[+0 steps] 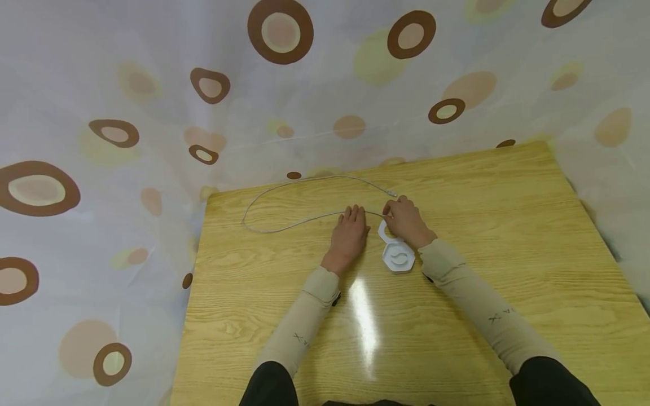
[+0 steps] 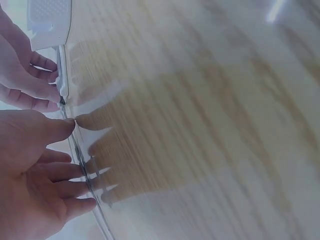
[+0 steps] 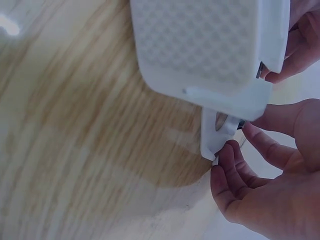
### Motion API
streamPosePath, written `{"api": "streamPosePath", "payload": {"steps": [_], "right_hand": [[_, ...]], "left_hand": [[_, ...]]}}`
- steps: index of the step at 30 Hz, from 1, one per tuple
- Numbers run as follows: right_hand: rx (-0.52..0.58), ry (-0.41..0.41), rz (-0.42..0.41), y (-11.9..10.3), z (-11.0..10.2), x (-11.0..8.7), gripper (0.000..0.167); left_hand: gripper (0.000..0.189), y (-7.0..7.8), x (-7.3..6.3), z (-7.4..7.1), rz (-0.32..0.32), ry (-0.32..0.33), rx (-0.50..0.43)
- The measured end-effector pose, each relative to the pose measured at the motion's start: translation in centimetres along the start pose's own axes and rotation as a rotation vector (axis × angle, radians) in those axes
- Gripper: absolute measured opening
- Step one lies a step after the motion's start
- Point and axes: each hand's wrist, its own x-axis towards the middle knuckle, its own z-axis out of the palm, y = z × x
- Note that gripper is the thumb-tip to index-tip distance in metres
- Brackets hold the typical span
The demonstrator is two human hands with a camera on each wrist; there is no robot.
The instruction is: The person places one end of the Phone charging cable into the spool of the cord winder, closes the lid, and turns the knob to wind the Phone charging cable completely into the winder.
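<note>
Right fingers: those of the right hand (image 1: 404,219) are curled, pinching a length of the thin white cable (image 1: 270,232); the exact spot of grip is partly hidden.
Left fingers: those of the left hand (image 1: 349,237) are extended and slightly spread, tips resting on the cable against the desk (image 1: 508,225).
Swing-out ring: the white ring (image 3: 209,137) sits at the right hand's fingertips, partly covered by them, joined to the case.
Case: the white hexagonal case (image 1: 399,265) lies between the forearms, just beside the right cuff; one face is dimpled.
Cable run: passes under the left fingertips, loops out leftward and returns along the far side.
Plug: the free plug (image 1: 391,193) lies just beyond the right fingertips.
Edges: the loop's far side runs near the desk's far edge; the left and right edges stand well apart from both hands.
Room: the widest stretch of wood extends right of the right arm.
Surround: a patterned sheet (image 1: 304,118) rises behind the far edge.
</note>
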Motion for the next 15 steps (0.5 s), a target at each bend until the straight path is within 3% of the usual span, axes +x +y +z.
{"api": "streamPosePath", "payload": {"steps": [15], "right_hand": [[0.056, 0.029, -0.039, 0.09, 0.03, -0.29, 0.027]], "left_hand": [[0.056, -0.55, -0.29, 0.63, -0.002, 0.009, -0.034]]}}
